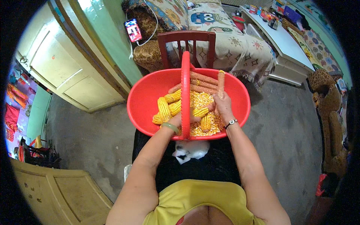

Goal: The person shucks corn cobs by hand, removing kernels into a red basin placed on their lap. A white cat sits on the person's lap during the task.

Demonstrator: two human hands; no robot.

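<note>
A red plastic basket (146, 92) with an upright handle (185, 98) stands before me. It holds loose yellow corn kernels (202, 98), whole corn cobs (164, 108) on the left and bare reddish cobs (204, 81) at the back. My right hand (223, 105) is shut on an upright bare cob (221, 83). My left hand (188, 119), partly hidden by the handle, reaches in beside a partly shelled cob (202, 111); its grip is unclear. Another cob (206, 124) lies on the kernels between my hands.
A white and black cat (191, 150) lies at my lap under the basket's near rim. Behind the basket are a dark red wooden chair (187, 35) and a covered bed (239, 42). A phone (133, 30) with a cable is at upper left, a white cabinet (287, 42) at upper right.
</note>
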